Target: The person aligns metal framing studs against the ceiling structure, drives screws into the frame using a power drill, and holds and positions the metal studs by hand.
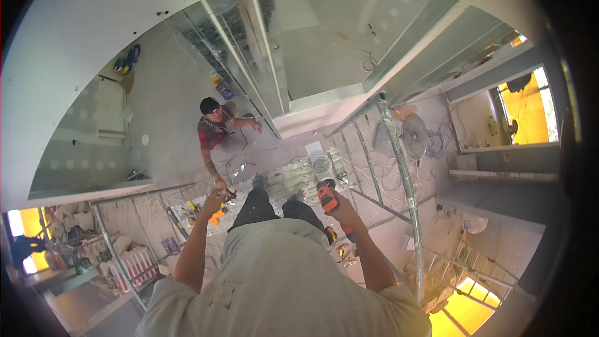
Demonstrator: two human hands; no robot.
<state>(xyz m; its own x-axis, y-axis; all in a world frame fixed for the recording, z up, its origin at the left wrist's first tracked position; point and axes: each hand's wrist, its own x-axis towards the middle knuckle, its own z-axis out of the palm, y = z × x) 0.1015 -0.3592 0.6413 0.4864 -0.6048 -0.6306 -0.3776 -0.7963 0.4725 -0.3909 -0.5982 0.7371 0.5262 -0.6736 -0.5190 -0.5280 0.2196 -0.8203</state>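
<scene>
A red and black cordless drill (pixel 327 195) is gripped in my right hand (pixel 342 209), held out over the scaffold platform (pixel 288 176). My left hand (pixel 215 201) is closed at the platform's left side, where it meets the outstretched hand (pixel 218 183) of a co-worker (pixel 215 122) standing below. Something small and dark (pixel 231 195) shows at my left fingers; its kind is too small to make out. I cannot tell whether the co-worker's hand also holds it. Just beyond the drill, a round pale container (pixel 321 163) rests on the platform.
Metal scaffold rails (pixel 402 181) rise at the right, with more at the left (pixel 112 246). Yellow tools (pixel 215 217) lie by my left hand. A standing fan (pixel 414 135) and tangled cables are on the floor at right. Ceiling board (pixel 156 0) curves close overhead.
</scene>
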